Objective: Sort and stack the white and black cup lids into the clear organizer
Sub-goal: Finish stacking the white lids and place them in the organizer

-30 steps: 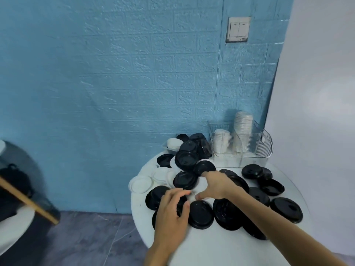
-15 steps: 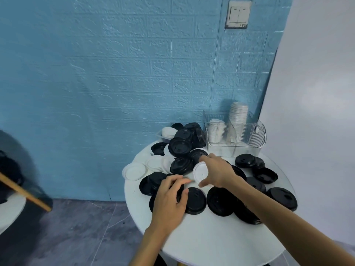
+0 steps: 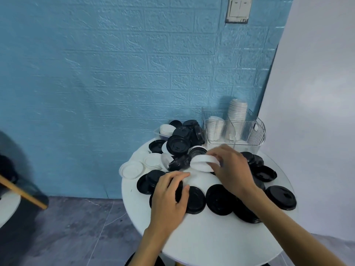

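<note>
Black lids (image 3: 220,201) and white lids (image 3: 132,169) lie scattered over a round white table (image 3: 211,237). My right hand (image 3: 233,167) pinches a white lid (image 3: 201,163) by its rim, lifted and tilted above the pile. My left hand (image 3: 170,194) rests on black lids at the table's left front, its fingers lightly curled over one of them. The clear organizer (image 3: 242,133) stands at the back of the table, holding two stacks of white lids (image 3: 237,112).
A heap of black lids (image 3: 179,144) and a small clear tray with white lids (image 3: 166,129) sit at the back left against the blue wall. A white wall runs along the right. A glass table with a wooden bar (image 3: 21,191) is at the far left.
My right hand has lifted the white lid off the pile and turned it up, moving slightly toward the organizer. My left hand stayed on the black lids.
</note>
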A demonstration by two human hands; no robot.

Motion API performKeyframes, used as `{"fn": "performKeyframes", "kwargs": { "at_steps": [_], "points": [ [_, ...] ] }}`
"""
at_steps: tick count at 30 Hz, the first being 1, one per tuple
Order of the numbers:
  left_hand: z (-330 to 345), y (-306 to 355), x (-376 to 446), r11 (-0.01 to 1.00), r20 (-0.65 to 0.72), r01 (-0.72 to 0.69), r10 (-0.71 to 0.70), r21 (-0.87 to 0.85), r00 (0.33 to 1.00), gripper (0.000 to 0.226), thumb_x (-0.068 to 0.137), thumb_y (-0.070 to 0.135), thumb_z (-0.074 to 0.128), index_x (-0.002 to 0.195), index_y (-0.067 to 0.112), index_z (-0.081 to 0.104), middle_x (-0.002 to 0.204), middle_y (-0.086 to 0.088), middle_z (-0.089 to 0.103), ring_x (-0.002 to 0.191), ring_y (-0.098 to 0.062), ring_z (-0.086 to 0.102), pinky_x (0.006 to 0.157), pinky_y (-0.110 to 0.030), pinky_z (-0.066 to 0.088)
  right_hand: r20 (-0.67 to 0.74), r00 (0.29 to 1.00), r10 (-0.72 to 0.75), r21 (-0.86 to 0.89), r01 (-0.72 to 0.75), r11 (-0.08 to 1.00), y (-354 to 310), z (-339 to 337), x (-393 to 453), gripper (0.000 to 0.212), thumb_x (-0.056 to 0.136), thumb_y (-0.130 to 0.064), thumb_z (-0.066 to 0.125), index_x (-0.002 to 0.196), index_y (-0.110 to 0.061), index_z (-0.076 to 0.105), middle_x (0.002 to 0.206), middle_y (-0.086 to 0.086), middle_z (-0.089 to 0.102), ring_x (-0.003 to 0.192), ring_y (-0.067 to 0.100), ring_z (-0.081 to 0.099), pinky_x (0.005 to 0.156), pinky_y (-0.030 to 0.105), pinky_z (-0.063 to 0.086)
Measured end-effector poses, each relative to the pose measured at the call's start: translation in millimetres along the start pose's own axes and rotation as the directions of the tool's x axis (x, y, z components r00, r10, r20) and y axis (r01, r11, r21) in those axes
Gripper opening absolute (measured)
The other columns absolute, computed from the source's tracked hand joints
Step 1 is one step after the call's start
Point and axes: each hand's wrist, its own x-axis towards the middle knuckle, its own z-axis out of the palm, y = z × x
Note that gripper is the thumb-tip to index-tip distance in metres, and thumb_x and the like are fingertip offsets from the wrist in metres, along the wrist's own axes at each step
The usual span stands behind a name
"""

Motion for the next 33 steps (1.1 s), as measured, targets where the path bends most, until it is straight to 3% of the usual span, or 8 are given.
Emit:
{"fn": "performKeyframes", "kwargs": {
  "at_steps": [4,11,14,19,23,27,30,33],
  "points": [
    [-16,18,-15,0.996,-0.063,-0.011,0.006,-0.083,0.998,0.033,0.101,0.039,0.054,0.132,0.03,0.062,0.13,0.021,0.058,0.124,-0.008,0.055,0.105,-0.016,0.037,-0.137,0.988,-0.072,0.062,0.081,0.995,-9,-3,-78,0.044,0.065,0.008,0.081,0.091,-0.026,0.074,0.096,-0.019,0.068,0.069,0.007,0.065,0.061,0.032,0.057],
    [-21,28,-66,0.998,0.258,0.008,0.009,-0.065,0.966,0.051,0.088,0.068,0.061,0.136,0.05,0.057,0.14,0.031,0.052,0.131,0.0,0.051,0.101,-0.021,0.045,-0.097,0.988,-0.124,0.093,0.133,0.987,-2,44,-146,0.057,0.042,0.016,0.085,0.079,-0.026,0.076,0.094,-0.019,0.072,0.081,0.002,0.071,0.053,0.021,0.054],
    [-22,23,-72,0.997,0.33,0.06,-0.041,-0.047,0.943,0.046,0.083,0.074,0.06,0.127,0.06,0.056,0.145,0.041,0.041,0.135,0.008,0.044,0.105,-0.018,0.042,-0.017,0.99,-0.14,0.153,0.141,0.978,-2,43,-148,0.052,0.048,0.005,0.089,0.086,-0.027,0.077,0.1,-0.02,0.071,0.087,0.0,0.071,0.058,0.02,0.056],
    [-28,15,-73,0.995,0.391,0.096,-0.084,-0.013,0.917,0.046,0.075,0.076,0.063,0.119,0.067,0.054,0.151,0.047,0.033,0.143,0.015,0.027,0.105,-0.004,0.03,0.224,0.957,-0.186,0.22,0.136,0.966,-1,32,-155,0.037,0.076,-0.026,0.077,0.111,-0.038,0.075,0.127,-0.032,0.061,0.122,-0.011,0.056,0.084,0.023,0.059],
    [-27,16,-70,0.994,0.416,0.107,-0.106,0.02,0.903,0.046,0.07,0.079,0.061,0.112,0.063,0.055,0.144,0.042,0.04,0.139,0.018,0.028,0.1,-0.003,0.033,0.247,0.951,-0.187,0.239,0.128,0.963,-1,30,-155,0.035,0.075,-0.027,0.068,0.107,-0.039,0.077,0.125,-0.035,0.062,0.117,-0.006,0.062,0.088,0.025,0.058],
    [-25,16,-70,0.998,0.391,0.051,-0.06,0.033,0.918,0.05,0.066,0.077,0.065,0.11,0.055,0.064,0.135,0.038,0.05,0.129,0.019,0.035,0.093,0.001,0.033,0.433,0.893,-0.122,0.337,-0.035,0.941,4,15,-129,0.037,0.078,-0.032,0.061,0.109,-0.048,0.073,0.117,-0.039,0.063,0.12,-0.013,0.055,0.102,0.014,0.043],
    [-20,14,-70,0.995,0.308,-0.068,0.043,0.071,0.951,0.047,0.063,0.069,0.071,0.101,0.042,0.074,0.117,0.026,0.064,0.109,0.011,0.052,0.077,-0.008,0.049,0.237,0.97,-0.05,0.392,-0.049,0.919,12,7,-79,0.025,0.085,-0.03,0.067,0.107,-0.042,0.072,0.104,-0.028,0.071,0.098,0.0,0.068,0.086,0.016,0.05],
    [-16,17,-69,0.988,0.292,-0.119,0.087,0.094,0.952,0.051,0.064,0.072,0.071,0.105,0.041,0.074,0.113,0.026,0.059,0.101,0.007,0.054,0.074,-0.011,0.051,0.106,0.989,0.101,0.403,-0.135,0.905,27,18,-6,0.023,0.09,-0.032,0.071,0.113,-0.036,0.071,0.108,-0.022,0.07,0.102,0.004,0.067,0.092,0.028,0.054]
  ]
}}
